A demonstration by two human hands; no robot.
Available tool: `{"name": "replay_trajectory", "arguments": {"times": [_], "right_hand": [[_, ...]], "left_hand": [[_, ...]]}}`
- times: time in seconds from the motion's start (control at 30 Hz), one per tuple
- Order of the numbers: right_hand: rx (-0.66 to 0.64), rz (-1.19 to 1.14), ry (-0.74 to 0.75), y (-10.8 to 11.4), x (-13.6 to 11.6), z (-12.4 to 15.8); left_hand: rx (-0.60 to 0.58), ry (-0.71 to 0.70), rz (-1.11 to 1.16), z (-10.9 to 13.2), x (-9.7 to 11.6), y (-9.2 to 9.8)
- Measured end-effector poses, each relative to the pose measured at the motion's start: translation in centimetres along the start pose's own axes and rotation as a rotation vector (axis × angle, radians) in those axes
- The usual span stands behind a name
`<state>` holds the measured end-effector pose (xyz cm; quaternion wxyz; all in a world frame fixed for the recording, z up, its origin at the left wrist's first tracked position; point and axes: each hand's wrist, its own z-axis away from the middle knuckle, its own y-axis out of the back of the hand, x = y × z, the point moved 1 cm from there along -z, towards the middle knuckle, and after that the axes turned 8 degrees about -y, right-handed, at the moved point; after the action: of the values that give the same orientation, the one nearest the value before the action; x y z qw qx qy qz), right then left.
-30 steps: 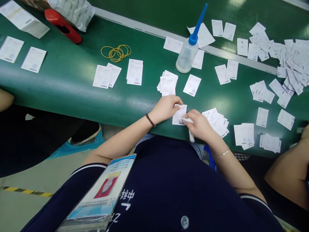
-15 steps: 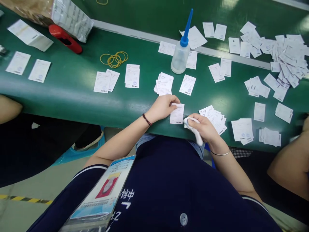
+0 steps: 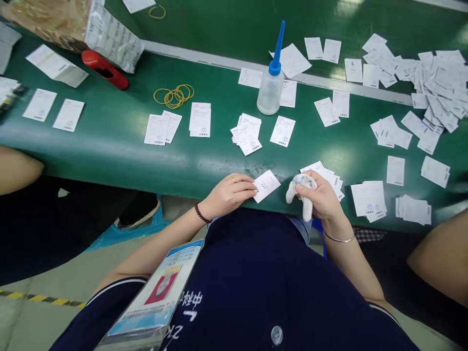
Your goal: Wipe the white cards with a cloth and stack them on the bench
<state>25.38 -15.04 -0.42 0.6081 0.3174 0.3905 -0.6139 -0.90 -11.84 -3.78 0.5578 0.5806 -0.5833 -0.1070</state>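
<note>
The left hand (image 3: 229, 196), fingers pressed together, touched a white printed slip (image 3: 266, 185); the right hand (image 3: 319, 197) gripped a crumpled white cloth (image 3: 302, 191).

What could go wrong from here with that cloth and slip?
Two risks, I'd say. The cloth in the right hand is right beside the stack of paper slips, so if it's damp, it could wet or smear them. The slip at the left hand lies close to the edge of the green bench, so it might slide off.
</note>
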Motion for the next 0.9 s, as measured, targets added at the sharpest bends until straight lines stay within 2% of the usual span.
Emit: {"name": "replay_trajectory", "arguments": {"times": [0.17, 0.3, 0.43, 0.6, 0.7, 0.8, 0.9], "right_hand": [[0.142, 0.458, 0.216, -0.4, 0.5, -0.3], [0.268, 0.763, 0.383, -1.3, 1.1, -0.9], [0.232, 0.994, 0.621, -3.3, 1.6, -0.9], [0.204, 1.254, 0.764, -5.3, 2.5, -0.9], [0.299, 1.340, 0.807, -4.8, 2.8, -2.0], [0.422, 1.322, 0.815, -3.6, 2.7, -3.4], [0.430, 1.245, 0.791, -3.1, 2.4, -3.5]], "left_hand": [[0.000, -0.187, -0.165, 0.6, -0.2, -0.3], [0.086, -0.356, -0.303, 0.3, 0.1, -0.1], [0.123, -0.433, -0.356, 0.0, 0.4, 0.0], [0.091, -0.443, -0.359, 0.0, 0.5, -0.1], [0.072, -0.426, -0.339, 0.2, 0.4, -0.3], [0.045, -0.408, -0.316, 0.4, 0.1, -0.5], [0.065, -0.420, -0.303, 0.4, 0.1, -0.4]]}}
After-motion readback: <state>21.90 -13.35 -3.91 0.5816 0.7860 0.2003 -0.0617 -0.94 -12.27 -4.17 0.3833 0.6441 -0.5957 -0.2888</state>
